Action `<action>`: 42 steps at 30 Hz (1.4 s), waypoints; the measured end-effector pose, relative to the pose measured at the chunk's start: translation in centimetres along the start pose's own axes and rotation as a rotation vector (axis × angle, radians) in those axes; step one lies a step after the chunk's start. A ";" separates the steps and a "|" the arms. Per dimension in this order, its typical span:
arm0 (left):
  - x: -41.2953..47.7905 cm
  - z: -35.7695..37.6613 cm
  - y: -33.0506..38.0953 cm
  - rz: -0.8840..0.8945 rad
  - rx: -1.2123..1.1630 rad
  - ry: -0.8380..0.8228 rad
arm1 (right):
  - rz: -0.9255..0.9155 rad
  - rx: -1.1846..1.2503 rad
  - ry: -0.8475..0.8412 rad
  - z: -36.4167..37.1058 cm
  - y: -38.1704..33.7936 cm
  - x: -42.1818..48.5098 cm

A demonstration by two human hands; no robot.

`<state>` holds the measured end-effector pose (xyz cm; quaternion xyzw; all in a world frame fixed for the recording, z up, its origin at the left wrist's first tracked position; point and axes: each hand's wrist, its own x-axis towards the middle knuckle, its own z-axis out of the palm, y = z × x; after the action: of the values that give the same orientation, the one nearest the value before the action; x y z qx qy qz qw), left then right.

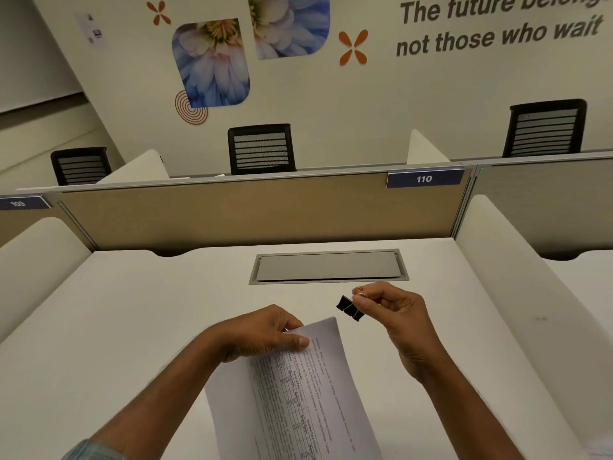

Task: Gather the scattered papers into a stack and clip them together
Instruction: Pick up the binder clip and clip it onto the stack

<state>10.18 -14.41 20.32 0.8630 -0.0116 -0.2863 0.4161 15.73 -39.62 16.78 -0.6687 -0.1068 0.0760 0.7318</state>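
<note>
Left hand [262, 333], grip clamped on the far edge of the papers [292, 393], stack lifted above the desk [116, 310]; right hand [394, 313], grip pinched on the wire handle of a black binder clip [349, 307], just beyond the stack's top corner.

Binder clip [350, 307] right of papers [292, 390], above desk [132, 310].

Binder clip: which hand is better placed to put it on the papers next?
Right. The right hand already pinches the clip by its wire handles, just off the papers' far corner. The left hand is busy gripping that top edge, steadying the stack.
</note>
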 end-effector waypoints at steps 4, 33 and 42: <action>-0.5 0.2 0.3 -0.003 0.026 0.000 | -0.039 -0.055 -0.051 1.3 -1.7 -0.3; -3.5 0.4 -0.7 0.017 0.026 -0.005 | -0.053 -0.202 -0.388 6.0 -3.0 -1.0; -3.8 0.1 -1.3 -0.008 0.025 -0.010 | -0.047 -0.270 -0.502 6.3 -3.5 -0.6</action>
<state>6.64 -12.69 21.20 0.8668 -0.0137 -0.2920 0.4040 13.44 -34.00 20.80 -0.7177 -0.3093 0.2076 0.5883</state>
